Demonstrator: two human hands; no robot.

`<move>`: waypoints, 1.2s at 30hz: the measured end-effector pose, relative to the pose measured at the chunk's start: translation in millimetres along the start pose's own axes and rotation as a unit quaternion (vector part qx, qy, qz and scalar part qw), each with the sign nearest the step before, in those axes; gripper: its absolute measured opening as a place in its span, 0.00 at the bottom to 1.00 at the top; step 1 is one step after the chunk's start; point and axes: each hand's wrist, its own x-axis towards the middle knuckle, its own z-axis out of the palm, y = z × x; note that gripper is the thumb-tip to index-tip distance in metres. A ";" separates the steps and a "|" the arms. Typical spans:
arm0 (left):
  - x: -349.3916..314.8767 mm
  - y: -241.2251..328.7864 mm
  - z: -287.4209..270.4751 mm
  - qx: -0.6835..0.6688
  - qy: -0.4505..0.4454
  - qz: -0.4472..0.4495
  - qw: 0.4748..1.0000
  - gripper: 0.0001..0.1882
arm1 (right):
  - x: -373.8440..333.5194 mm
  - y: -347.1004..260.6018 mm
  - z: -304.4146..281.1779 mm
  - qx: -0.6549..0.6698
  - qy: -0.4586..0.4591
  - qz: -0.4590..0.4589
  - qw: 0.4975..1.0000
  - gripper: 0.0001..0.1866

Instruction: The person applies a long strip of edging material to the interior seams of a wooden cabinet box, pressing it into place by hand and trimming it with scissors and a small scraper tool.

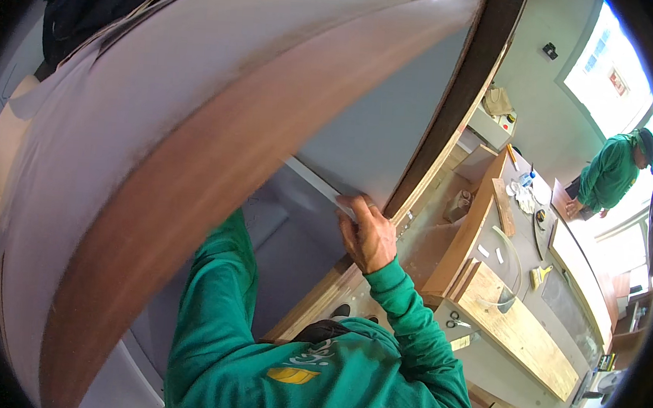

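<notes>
A large curved panel (188, 151) with a reddish-brown band and pale greyish surface bends across the left and top. My left sleeve (221, 272) runs up behind it, so my left hand is hidden. My right hand (371, 237) is closed at the inner corner of the cabinet, its fingers bent over the pale edge of a grey shelf board (317, 179). That edge meets a blue-grey inner panel (384, 110). Just beside my hand runs a dark upright edge (452, 99) with bare wood along its side.
To the right stands a workbench (518, 246) with a long wooden board (521, 328), scissors (455, 321), a yellow brush (539, 277), a clear curved strip (519, 261) and crumpled white cloth (523, 195). Behind it a person in green (614, 173) leans over a brown board.
</notes>
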 end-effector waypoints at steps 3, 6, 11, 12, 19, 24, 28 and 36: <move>-17.2 -3.1 23.4 0.043 0.012 -0.022 0.999 0.16 | 1.2 4.7 -2.9 -0.002 0.000 0.009 1.000 0.16; -41.3 -5.2 76.1 0.115 0.017 -0.040 0.992 0.17 | -0.6 15.6 -7.3 -0.026 0.006 0.048 0.998 0.15; 34.6 -17.5 -14.6 0.462 0.095 0.284 0.835 0.17 | 4.8 -12.4 -0.1 0.027 0.038 -0.009 0.999 0.12; 38.5 -20.9 -15.4 0.493 0.098 0.309 0.807 0.18 | 5.7 -15.9 -0.8 0.023 0.055 -0.014 0.998 0.11; -13.8 -18.4 52.2 0.440 0.075 0.190 0.875 0.23 | 2.9 7.4 1.6 -0.022 0.111 -0.016 0.993 0.12; 7.6 -9.8 -0.7 0.435 0.134 0.200 0.868 0.22 | 6.5 -4.4 10.3 -0.010 0.151 -0.070 0.986 0.13; -54.4 -12.9 103.2 0.341 0.090 0.141 0.925 0.21 | 4.3 21.0 4.0 -0.060 0.174 -0.030 0.982 0.15; -66.5 4.0 102.9 0.208 0.088 0.038 0.973 0.18 | 6.5 19.8 6.3 -0.027 0.192 -0.019 0.981 0.10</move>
